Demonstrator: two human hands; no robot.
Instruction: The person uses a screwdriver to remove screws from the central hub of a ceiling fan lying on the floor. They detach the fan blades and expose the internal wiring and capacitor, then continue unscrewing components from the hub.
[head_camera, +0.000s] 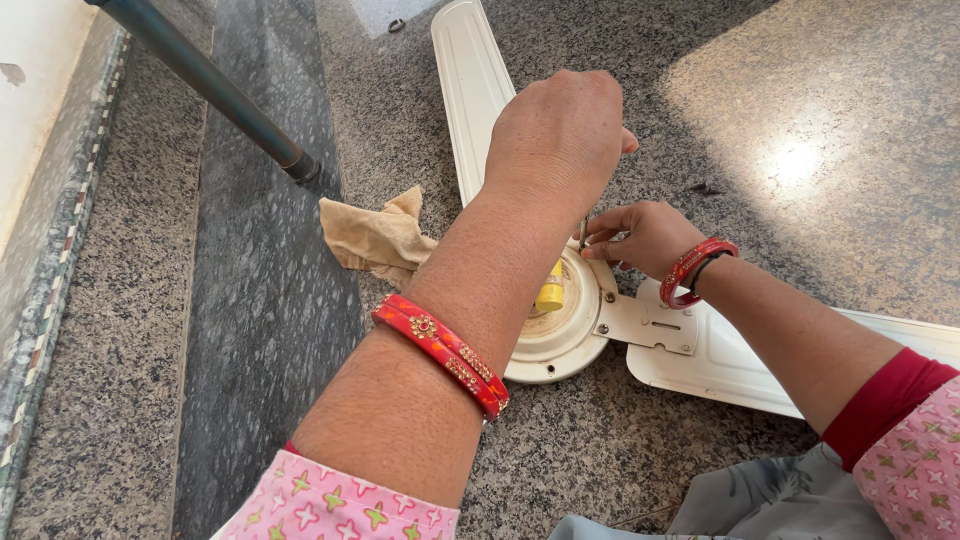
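Note:
A cream ceiling fan lies on the speckled granite floor, its round hub (560, 345) under my arms. One blade (468, 80) points away from me and another (740, 365) runs to the right. A yellow cylindrical piece (550, 292) stands in the hub's middle. My left hand (560, 125) hovers over the hub's far edge in a closed fist. A thin metal bit shows just beneath it, and whatever it grips is hidden. My right hand (645, 235) rests at the hub's right rim, with thumb and fingers pinched on something small there. Both wrists wear red bangles.
A crumpled tan cloth (375, 238) lies left of the hub. A dark metal pole (215, 85) slants down from the upper left onto a darker polished stone strip (265, 300). A raised stone ledge (60, 230) runs along the left. Grey fabric (740, 505) lies at the bottom right.

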